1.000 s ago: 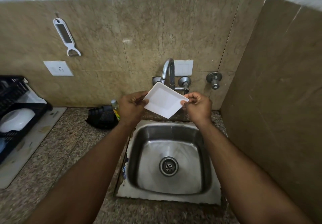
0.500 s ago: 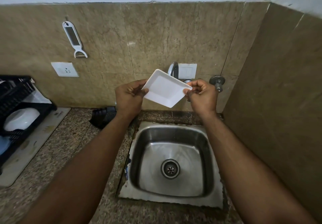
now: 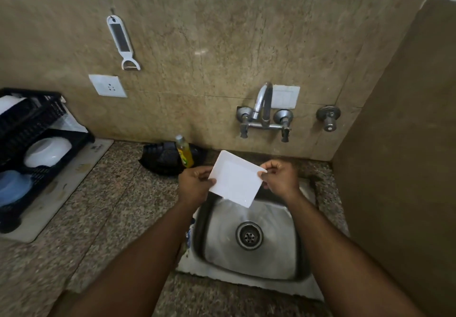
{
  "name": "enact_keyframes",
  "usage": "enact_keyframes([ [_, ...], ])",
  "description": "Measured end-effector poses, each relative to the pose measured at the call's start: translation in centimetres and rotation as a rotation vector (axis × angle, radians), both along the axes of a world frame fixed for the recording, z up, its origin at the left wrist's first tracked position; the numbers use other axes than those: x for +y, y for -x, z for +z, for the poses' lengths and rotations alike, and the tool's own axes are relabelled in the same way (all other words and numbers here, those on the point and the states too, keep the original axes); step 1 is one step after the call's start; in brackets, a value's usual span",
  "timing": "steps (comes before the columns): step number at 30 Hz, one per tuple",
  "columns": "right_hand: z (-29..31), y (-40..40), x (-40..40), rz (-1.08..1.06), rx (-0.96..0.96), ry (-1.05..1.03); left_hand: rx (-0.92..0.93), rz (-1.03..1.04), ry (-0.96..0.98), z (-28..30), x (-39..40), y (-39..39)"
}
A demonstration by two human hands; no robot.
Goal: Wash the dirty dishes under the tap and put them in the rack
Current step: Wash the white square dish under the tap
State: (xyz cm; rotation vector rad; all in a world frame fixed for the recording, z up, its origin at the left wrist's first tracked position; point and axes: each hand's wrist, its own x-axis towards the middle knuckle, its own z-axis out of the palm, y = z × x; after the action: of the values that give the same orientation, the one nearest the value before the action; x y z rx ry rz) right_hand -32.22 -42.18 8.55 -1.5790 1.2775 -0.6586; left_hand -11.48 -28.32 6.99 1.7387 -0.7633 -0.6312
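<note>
No text, number or brand can be read anywhere here. The yellow bottle (image 3: 184, 154) standing by the wall behind the sink has a green and yellow label, but it is too small and blurred for any letters to be made out. The pale mat (image 3: 74, 178) under the black dish rack (image 3: 37, 129) bears a small dark mark near its far corner, and that mark cannot be read either.

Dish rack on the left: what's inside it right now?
The black dish rack holds a white bowl turned upside down and something blue in front of it. A white item sits on the upper tier, mostly hidden by the rack.
</note>
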Motion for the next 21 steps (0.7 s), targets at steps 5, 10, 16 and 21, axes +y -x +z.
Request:
enact_keyframes([
  [5,0.9,-4.7,1.5,0.154,-0.168,-0.371,0.206,0.098,0.039,0.1,2.7,-3.9],
  [10,-0.5,-12.3,4.4,0.282,-0.122,-0.462,0.354,0.262,-0.019,-0.4,6.4,-9.2],
  [16,-0.7,-25.4,7.5,0.382,-0.035,-0.331,0.25,0.264,-0.184,2.2,13.2,-19.3],
  [21,3.0,-39.7,10.8,0.478,-0.097,-0.184,-0.274,0.394,-0.374,7.6,18.8,-32.4],
])
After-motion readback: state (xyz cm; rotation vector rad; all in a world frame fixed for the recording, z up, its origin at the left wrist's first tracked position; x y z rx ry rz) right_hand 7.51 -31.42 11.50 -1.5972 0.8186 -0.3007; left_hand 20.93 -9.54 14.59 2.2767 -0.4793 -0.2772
